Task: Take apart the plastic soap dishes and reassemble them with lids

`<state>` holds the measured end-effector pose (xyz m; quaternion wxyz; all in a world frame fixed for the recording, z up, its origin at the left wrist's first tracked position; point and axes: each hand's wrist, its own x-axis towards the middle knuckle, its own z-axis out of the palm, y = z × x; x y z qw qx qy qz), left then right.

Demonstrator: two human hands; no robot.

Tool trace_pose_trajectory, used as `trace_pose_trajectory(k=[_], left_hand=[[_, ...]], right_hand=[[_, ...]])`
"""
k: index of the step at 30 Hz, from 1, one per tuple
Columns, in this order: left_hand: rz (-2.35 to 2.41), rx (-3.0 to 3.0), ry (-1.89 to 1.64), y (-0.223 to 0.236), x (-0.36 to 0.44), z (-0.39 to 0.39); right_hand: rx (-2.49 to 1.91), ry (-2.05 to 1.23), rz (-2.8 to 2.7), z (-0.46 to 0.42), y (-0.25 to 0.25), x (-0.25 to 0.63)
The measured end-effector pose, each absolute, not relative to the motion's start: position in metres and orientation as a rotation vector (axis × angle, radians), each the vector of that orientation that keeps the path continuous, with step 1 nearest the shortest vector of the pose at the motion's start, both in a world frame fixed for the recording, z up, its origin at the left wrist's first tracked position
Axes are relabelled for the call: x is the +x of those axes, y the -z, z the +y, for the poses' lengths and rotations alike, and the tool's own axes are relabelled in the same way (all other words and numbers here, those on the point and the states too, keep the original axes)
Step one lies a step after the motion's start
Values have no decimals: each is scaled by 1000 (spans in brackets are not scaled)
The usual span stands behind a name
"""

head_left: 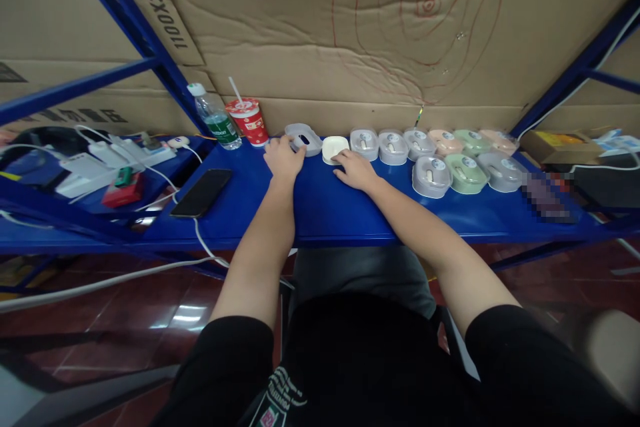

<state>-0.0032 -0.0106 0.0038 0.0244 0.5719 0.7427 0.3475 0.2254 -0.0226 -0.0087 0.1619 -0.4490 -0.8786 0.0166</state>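
1. The table (345, 210) is smooth, glossy blue, backed by creased brown cardboard (280, 27) with red, roughly ring-shaped lines drawn on it.
2. Rounded boxes (393, 145) with clear, shiny covers stand in two rows toward the table's right end: six behind, three in front, in greyish, peach and green tones.
3. Near the back left corner, a ribbed clear bottle (221, 127) with a white cap stands beside a red-and-white paper cup (250, 125) with a straw. A flat dark phone (203, 193) lies closer to the front edge, on the left.
4. The cream dish (334, 147) is a squarish, round-cornered piece with a smooth, pale inside. It sits by the back edge, between the translucent case and the boxes.
5. The translucent case (313, 141) is oblong and rounded, with a dark oval spot; it too is by the back edge, just left of the dish.
6. The left hand (284, 159) is partly open, fingers curved over the case's left end; whether it grips cannot be told.
7. The right hand (357, 170) is loosely open, palm down, fingertips touching the dish's right side, thumb apart from it.
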Motion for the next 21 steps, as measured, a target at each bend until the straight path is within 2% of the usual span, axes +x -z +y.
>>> trace_pose_trajectory(k=[5, 16, 21], left_hand=[[2311, 1852, -826, 1, -2, -7], [2338, 1812, -982, 2, 0, -8], [2337, 1814, -932, 1, 0, -9]], right_hand=[[-1308, -49, -2514, -21, 9, 227], [-1377, 25, -2486, -22, 8, 228], [-1475, 46, -2456, -21, 7, 222]])
